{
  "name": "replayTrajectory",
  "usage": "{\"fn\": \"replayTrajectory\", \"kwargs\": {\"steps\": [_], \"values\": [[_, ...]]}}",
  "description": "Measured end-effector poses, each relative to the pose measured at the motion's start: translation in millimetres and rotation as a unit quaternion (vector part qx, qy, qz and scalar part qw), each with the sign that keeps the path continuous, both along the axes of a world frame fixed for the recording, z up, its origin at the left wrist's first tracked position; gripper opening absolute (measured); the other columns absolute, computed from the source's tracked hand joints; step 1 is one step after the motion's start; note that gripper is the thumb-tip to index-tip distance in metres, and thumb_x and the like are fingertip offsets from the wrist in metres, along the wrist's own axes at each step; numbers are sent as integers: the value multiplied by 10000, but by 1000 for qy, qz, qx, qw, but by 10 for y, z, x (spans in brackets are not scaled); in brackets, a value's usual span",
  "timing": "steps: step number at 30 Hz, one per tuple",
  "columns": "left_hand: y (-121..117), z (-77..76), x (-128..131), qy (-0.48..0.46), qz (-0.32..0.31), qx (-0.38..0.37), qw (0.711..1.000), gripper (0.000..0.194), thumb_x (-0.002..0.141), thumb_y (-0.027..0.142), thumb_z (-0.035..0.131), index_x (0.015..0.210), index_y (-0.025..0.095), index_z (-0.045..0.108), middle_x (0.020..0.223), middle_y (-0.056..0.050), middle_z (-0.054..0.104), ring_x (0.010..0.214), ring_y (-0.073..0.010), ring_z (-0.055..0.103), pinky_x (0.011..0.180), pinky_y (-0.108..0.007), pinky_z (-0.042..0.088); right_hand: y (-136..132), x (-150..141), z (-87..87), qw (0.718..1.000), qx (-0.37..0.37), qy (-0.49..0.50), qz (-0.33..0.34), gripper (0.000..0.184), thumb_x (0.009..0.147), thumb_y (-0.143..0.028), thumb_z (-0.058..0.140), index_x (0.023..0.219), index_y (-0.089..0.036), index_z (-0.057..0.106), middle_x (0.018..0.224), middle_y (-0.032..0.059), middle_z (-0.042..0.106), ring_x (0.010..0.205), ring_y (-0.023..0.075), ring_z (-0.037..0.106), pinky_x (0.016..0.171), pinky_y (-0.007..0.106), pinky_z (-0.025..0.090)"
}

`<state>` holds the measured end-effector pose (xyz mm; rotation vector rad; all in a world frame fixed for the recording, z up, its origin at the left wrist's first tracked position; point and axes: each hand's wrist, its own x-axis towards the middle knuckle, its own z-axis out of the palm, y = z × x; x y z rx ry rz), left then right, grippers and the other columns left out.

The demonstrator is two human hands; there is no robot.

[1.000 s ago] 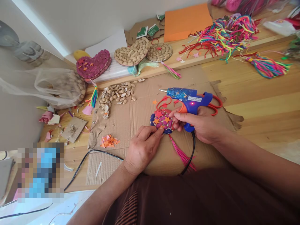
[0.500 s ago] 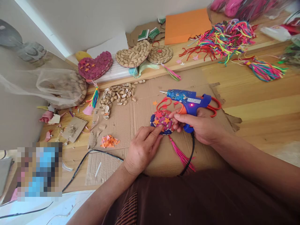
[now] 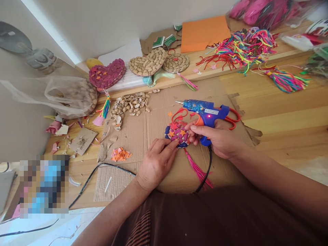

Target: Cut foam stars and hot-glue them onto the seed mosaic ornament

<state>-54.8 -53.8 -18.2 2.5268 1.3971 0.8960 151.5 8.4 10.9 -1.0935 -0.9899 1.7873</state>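
A small round ornament [image 3: 183, 132] of painted peanut shells, pink in the middle with blue and red edges, lies on the cardboard [image 3: 153, 119]. Orange and red paper stars sit on it; a red loop and a pink tassel [image 3: 196, 166] hang from it. My left hand [image 3: 160, 160] is closed at its lower left, a fingertip pressing its surface. In my right hand [image 3: 217, 136] is a blue hot glue gun [image 3: 202, 108], its red light lit and nozzle pointing left. The right thumb and forefinger reach the ornament's right edge.
Peanut shells [image 3: 130, 104] and orange paper bits [image 3: 121, 154] lie to the left. Red scissors handles [image 3: 234, 118] show behind the glue gun. A black cable [image 3: 88, 181] crosses the cardboard. Heart ornaments [image 3: 107, 73], colored yarn [image 3: 246, 49] and an orange sheet [image 3: 205, 33] line the back.
The view has shifted slightly. Both hands stay at the ornament, the left fingertip still pressing on it and the glue gun still in the right hand.
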Motion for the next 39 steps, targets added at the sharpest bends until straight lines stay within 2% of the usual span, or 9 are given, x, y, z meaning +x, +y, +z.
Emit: {"fn": "replayTrajectory", "kwargs": {"steps": [7,10,12,15,17,23,28,32,39], "values": [[-12,17,-1,1,-5,-10,1000,301,907,150,604,1205,179,637,959,-71,649,896,-178,600,810,-316,548,-2,4,-36,1000,-3,5,-12,162,743,-333,763,802,-183,752,655,21,656,586,150,620,508,251,450],[15,96,-39,-34,14,-31,999,333,901,173,624,1233,192,630,1025,-77,677,940,-172,628,851,-298,542,-6,7,-19,999,-16,42,-23,174,737,-336,769,805,-176,759,649,12,624,577,139,600,488,237,424],[68,176,-97,-55,46,-37,997,273,897,184,634,1168,197,666,1022,-69,699,937,-165,643,861,-289,534,-4,13,9,996,-38,77,-33,177,719,-330,775,800,-173,760,640,2,596,547,121,567,466,230,400],[200,290,-219,-65,90,-45,993,127,899,219,634,997,198,712,928,-47,721,883,-161,658,830,-284,531,0,29,67,989,-70,123,-52,176,706,-321,766,801,-173,758,626,-7,563,511,102,511,432,222,356],[316,337,-297,-65,119,-69,988,111,907,250,619,932,200,715,883,-39,725,847,-162,666,804,-286,535,0,43,104,985,-77,143,-63,170,706,-315,755,806,-178,753,618,-11,548,496,99,486,414,221,329],[724,396,-357,-47,171,-146,973,149,881,177,590,963,193,713,981,-48,750,920,-189,683,846,-320,525,-10,67,130,980,-64,166,-89,182,705,-297,740,838,-173,740,607,-14,529,489,101,455,405,226,305],[1019,443,-196,-21,180,-207,961,141,847,175,602,908,208,724,957,-33,758,863,-181,683,830,-313,520,-3,60,96,979,-71,168,-89,190,710,-300,738,850,-172,732,606,-18,522,498,103,444,412,230,307],[1198,408,-56,-7,166,-231,959,100,806,214,651,867,213,730,898,-31,757,772,-175,666,764,-309,516,-1,65,100,979,-83,169,-76,193,711,-298,738,854,-169,718,623,-14,529,503,103,444,414,232,297],[1332,363,-18,0,142,-264,954,51,766,241,697,801,205,706,796,-22,727,670,-156,617,631,-275,443,21,75,76,982,-85,155,-64,151,737,-289,715,842,-181,702,636,-14,524,506,105,456,432,243,297]]}}
